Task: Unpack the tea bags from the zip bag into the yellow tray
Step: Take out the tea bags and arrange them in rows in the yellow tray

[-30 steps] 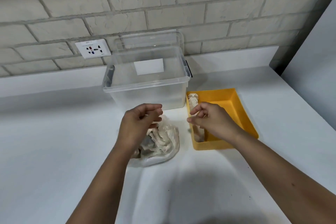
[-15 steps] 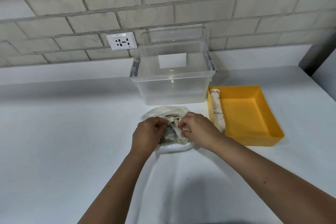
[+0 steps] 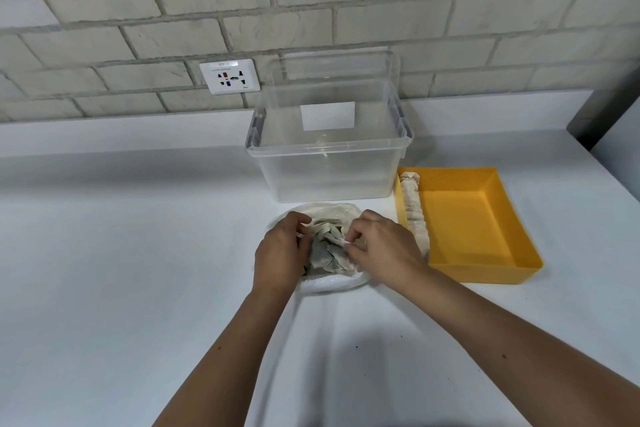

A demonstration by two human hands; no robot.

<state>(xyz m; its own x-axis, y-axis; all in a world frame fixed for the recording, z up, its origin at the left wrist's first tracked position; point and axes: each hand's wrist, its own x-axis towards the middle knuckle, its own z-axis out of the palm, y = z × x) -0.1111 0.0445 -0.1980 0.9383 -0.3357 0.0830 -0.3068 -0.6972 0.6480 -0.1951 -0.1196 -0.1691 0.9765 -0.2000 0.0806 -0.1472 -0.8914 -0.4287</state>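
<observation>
White counter [image 3: 121, 253] under a grey brick wall, socket [image 3: 229, 76] up at 11 o'clock, clear tub [image 3: 329, 170] at 12. Zip bag [image 3: 332, 282] dead centre, touching the tub's front, stuffed with tea bags [image 3: 327, 250]. Left hand [image 3: 282, 253] curled over the bag's 9 o'clock edge, gripping it. Right hand [image 3: 381, 246] at 3 o'clock, fingertips pinching into the tea bags. Yellow tray [image 3: 485, 267] at 3 o'clock from the bag, neat row [image 3: 414, 211] already along its left wall.

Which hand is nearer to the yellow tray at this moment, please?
Right. The right hand pinches a tea bag in the zip bag, just left of the tray; the left hand holds the zip bag's far side, farther from the tray.
</observation>
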